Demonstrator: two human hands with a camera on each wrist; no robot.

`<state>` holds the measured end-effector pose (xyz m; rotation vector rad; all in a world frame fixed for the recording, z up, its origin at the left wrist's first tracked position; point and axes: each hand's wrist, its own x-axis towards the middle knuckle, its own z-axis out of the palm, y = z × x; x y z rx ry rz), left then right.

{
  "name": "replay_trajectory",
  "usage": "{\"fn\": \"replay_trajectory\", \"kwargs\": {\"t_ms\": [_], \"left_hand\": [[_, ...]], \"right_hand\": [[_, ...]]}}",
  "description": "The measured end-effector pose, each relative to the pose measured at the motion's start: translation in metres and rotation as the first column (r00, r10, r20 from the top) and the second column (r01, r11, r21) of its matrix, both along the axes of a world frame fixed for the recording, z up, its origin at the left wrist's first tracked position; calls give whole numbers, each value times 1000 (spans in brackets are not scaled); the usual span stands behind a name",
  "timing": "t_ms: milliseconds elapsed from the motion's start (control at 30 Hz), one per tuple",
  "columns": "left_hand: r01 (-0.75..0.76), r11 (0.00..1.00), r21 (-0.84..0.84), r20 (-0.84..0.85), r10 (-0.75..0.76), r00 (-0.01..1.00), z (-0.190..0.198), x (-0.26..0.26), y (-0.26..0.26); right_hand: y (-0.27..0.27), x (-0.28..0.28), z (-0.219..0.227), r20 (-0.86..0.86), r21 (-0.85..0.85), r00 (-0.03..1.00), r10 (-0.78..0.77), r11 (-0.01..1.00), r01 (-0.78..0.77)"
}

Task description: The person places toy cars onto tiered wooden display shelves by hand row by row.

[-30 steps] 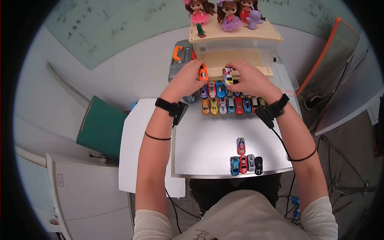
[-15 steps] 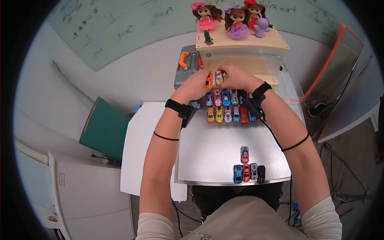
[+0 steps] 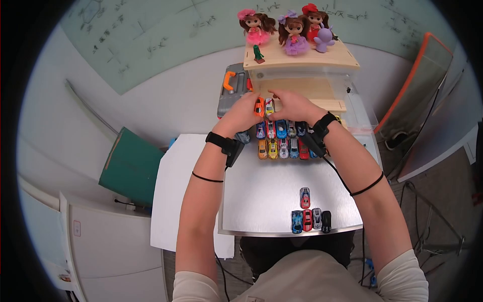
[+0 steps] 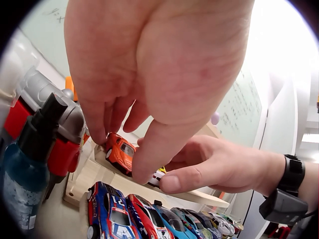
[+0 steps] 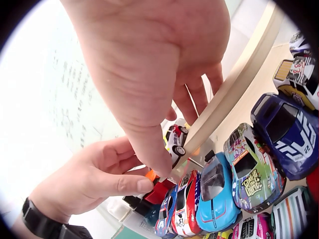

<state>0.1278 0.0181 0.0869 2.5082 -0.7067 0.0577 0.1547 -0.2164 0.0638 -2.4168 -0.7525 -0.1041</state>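
Both hands are up at the low wooden shelf (image 3: 336,105) at the far end of the desk (image 3: 266,196). The left hand (image 3: 242,113) pinches an orange toy car (image 3: 259,106) between thumb and fingers, and the right hand (image 3: 293,106) does the same with a white toy car (image 3: 269,106) right beside it, the two cars nearly touching.

The head view only gives you the backs of the hands, so the grip is hard to read there. The left wrist view sorts that out: the orange toy car (image 4: 119,152) sits on the shelf's edge with the left fingers (image 4: 98,130) curled down onto it from above, and the other hand's thumb (image 4: 195,178) pokes in from the side. The right wrist view shows the white toy car (image 5: 176,141) at the plank's edge, held by the right thumb (image 5: 154,150) and the fingers behind it.

Just below the fingers, toward the person, are two rows of parked toy cars (image 3: 280,140). The wrist views show these up close, blue, red and green ones side by side. Much nearer the person, a small group of five cars (image 3: 309,215) stands well apart from the hands. A grey toolbox (image 3: 230,90) sits left of the left fingers, and dolls (image 3: 289,28) stand on the upper shelf beyond them, seen from the head only.
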Motion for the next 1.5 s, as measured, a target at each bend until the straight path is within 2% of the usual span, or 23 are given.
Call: {"fn": "replay_trajectory", "kwargs": {"t_ms": [133, 200, 233, 300, 400, 467, 533, 600, 667, 700, 800, 1033, 1200, 1300, 1433, 1500], "left_hand": [[-31, 998, -51, -12, 30, 999, -9, 0, 5], [-45, 997, -55, 77, 49, 996, -10, -7, 6], [-40, 998, -51, 67, 43, 997, -9, -15, 5], [-23, 981, -194, 185, 59, 981, -1, -41, 0], [15, 973, -229, 196, 31, 980, 9, -99, -8], [80, 973, -219, 151, -47, 987, -6, -145, -11], [88, 972, -216, -13, -93, 996, -31, -189, -16], [96, 972, -216, -199, -140, 970, -54, -225, -22], [109, 968, -227, -219, -160, 962, -76, -254, -32], [74, 969, -237, -289, -143, 947, -82, -267, -36], [70, 970, -234, -275, -135, 952, -90, -295, -55], [59, 986, -154, -253, -97, 963, -100, -307, -70], [81, 974, -211, -284, -140, 948, -99, -302, -61], [92, 972, -215, -241, -145, 960, -101, -299, -59], [39, 977, -212, -194, -81, 978, -87, -285, -45], [16, 980, -197, -122, -41, 992, -65, -264, -35]], "right_hand": [[-11, -12, 7, -32, 29, 999, -20, 999, 21], [-16, -21, 3, 46, 74, 999, -21, 997, 17], [-19, -29, 3, 36, 77, 999, -27, 997, 24], [-29, -50, 8, 157, 151, 987, -45, 988, 21], [-53, -106, 17, 154, 222, 986, -56, 975, 21], [-74, -156, 23, -2, 211, 1000, -26, 977, 26], [-93, -204, 22, -209, 172, 978, -16, 984, 53], [-113, -239, 0, -272, 62, 962, 7, 998, 10], [-125, -272, -14, -335, 31, 942, 24, 999, -14], [-128, -287, -23, -356, -6, 934, -4, 1000, 2], [-134, -324, -37, -343, -40, 939, -28, 999, 15], [-133, -347, -53, -307, -23, 949, -76, 997, 72], [-132, -344, -54, -318, -32, 945, -74, 997, 67], [-131, -341, -52, -323, -37, 944, -71, 997, 62], [-133, -335, -49, -336, -22, 937, -89, 996, 87], [-137, -322, -38, -396, 16, 912, -110, 992, 127]]}}
